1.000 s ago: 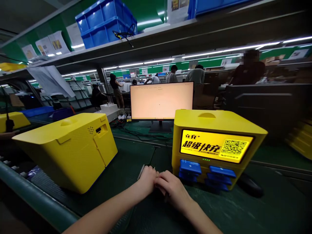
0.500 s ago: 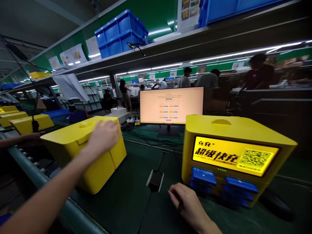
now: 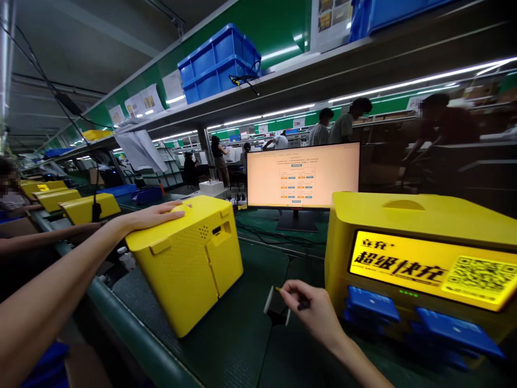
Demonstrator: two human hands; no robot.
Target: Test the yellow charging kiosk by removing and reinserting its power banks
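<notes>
We see the right hand [image 3: 313, 311] closed in a pinch on a slim pen-like tool [image 3: 302, 305], over the middle of the desk [image 3: 238, 345]. The tool's long axis runs roughly left to right, and its tip points left, just beside a white-rimmed cable grommet [image 3: 277, 305]. The left hand [image 3: 157, 215] lies open, palm down on top of a yellow case [image 3: 183, 275], so it is clearly the nearer hand to the case. The case sits by the desk's left edge and green rail [image 3: 133, 337], left of the right hand. Its door end faces right, and its long axis seems to run along the rail, though the wide lens makes that hard to judge. To the right stands a yellow charging unit [image 3: 404, 258] with a lit screen. Farther back are a monitor [image 3: 302, 178] and blue crates [image 3: 218, 64] on a shelf.
</notes>
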